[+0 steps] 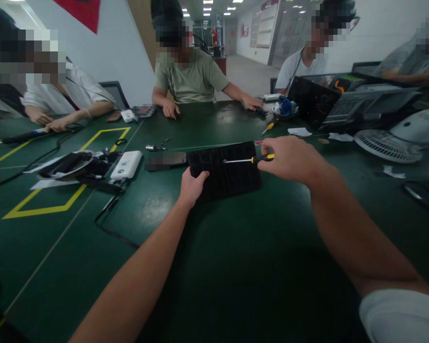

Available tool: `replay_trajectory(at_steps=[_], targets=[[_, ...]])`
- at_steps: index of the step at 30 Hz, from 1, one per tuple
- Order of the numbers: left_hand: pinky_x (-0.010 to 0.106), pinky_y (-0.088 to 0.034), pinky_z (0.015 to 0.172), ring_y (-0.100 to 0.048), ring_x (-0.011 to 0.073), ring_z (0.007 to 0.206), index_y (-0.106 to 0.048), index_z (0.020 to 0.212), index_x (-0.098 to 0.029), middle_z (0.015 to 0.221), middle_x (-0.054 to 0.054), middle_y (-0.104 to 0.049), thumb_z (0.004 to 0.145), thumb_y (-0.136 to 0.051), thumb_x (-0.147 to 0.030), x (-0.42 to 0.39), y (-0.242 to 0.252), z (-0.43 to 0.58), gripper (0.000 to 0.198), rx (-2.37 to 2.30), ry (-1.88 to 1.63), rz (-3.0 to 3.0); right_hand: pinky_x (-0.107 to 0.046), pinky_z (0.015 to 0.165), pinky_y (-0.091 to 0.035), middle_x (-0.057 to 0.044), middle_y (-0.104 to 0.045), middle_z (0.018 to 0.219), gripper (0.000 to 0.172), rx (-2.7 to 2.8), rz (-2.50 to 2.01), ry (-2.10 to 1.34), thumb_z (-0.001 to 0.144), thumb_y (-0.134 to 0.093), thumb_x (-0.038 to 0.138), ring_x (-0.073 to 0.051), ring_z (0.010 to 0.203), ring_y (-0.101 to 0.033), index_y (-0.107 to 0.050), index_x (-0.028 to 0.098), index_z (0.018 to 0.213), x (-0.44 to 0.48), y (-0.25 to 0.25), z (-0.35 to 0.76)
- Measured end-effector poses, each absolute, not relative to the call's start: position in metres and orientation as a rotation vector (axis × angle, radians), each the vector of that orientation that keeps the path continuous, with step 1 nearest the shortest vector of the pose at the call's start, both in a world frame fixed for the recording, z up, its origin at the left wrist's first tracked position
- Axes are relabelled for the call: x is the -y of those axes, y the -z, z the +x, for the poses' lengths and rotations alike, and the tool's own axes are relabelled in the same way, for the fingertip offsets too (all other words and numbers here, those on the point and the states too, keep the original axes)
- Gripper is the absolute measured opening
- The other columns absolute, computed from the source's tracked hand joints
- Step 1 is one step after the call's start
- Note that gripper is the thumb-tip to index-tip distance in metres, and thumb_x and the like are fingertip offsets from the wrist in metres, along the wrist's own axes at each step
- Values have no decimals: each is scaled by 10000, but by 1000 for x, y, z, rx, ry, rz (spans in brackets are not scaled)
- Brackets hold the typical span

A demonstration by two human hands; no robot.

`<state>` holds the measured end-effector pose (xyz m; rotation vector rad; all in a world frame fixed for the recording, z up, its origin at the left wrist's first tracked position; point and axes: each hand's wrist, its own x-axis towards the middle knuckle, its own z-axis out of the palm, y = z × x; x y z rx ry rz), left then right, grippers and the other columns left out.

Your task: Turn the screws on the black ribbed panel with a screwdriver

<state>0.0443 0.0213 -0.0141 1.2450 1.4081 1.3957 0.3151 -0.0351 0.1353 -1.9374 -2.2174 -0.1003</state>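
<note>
My left hand [194, 186] grips the lower left edge of a flat black rectangular panel [232, 178], its thumb lying on the face. The panel is tilted toward me above the green table. In my right hand [293, 159] is a screwdriver [239, 161] with a yellow and black handle, pinched between fingers and thumb. The shaft runs left across the panel, and its tip is near the panel's middle by a small light spot too small to identify. Behind the panel's left side lies a flat dark object [164, 162], partly blurred.
A white box [126, 165] with a cable lies left, beside tangled black gear [71, 166]. Small metal parts [157, 146] lie behind the panel. Another yellow screwdriver [270, 126], a bowl [285, 113] and a white fan [396, 136] stand back right. Several people sit around the table.
</note>
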Motion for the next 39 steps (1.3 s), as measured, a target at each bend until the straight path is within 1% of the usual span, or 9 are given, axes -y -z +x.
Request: replay_trajectory(at_steps=[3, 6, 9, 16, 24, 29, 39], targets=[[442, -637, 933, -761, 276, 961, -745, 987, -188, 988, 72, -802, 728, -805, -268, -21, 14, 45, 277, -1396, -1398, 1235, -383, 676, -354, -96, -760, 918, 204, 2223, -1903, 89, 857, -666, 408, -283, 843, -646, -728, 242, 958, 36, -135, 315], [448, -636, 930, -759, 272, 942, -744, 980, -188, 980, 72, -801, 728, -808, -265, -20, 14, 44, 272, -1394, -1394, 1231, -386, 678, -355, -102, -757, 915, 228, 2222, -1888, 88, 889, -651, 446, -284, 838, -642, -737, 241, 944, 36, -136, 316], [455, -638, 927, -761, 277, 950, -740, 983, -192, 989, 76, -799, 732, -810, -263, -21, 14, 44, 270, -1397, -1393, 1233, -392, 688, -374, -116, -763, 924, 267, 2204, -1902, 93, 906, -649, 475, -295, 848, -652, -759, 237, 954, 37, -137, 316], [447, -631, 931, -752, 271, 943, -737, 983, -191, 984, 72, -788, 724, -807, -285, -21, 14, 44, 285, -1389, -1389, 1240, -407, 706, -426, -136, -787, 955, 298, 2198, -1942, 104, 922, -650, 481, -327, 894, -696, -793, 227, 985, 38, -141, 315], [446, -635, 919, -752, 278, 951, -740, 991, -191, 986, 77, -789, 721, -811, -305, -21, 15, 43, 301, -1404, -1378, 1245, -436, 751, -489, -161, -818, 1042, 380, 2219, -1963, 105, 960, -614, 508, -366, 982, -727, -834, 216, 1065, 38, -142, 315], [461, -630, 929, -744, 268, 916, -743, 992, -187, 972, 71, -791, 715, -806, -316, -22, 16, 43, 313, -1405, -1390, 1245, -442, 740, -492, -164, -815, 1001, 421, 2224, -1996, 112, 981, -581, 533, -360, 942, -726, -850, 216, 1048, 38, -143, 316], [457, -631, 935, -752, 275, 944, -740, 987, -190, 988, 74, -797, 724, -803, -286, -19, 13, 44, 287, -1404, -1384, 1235, -436, 741, -488, -152, -810, 999, 502, 2235, -2037, 105, 1040, -471, 567, -341, 929, -722, -849, 236, 1037, 35, -139, 319]])
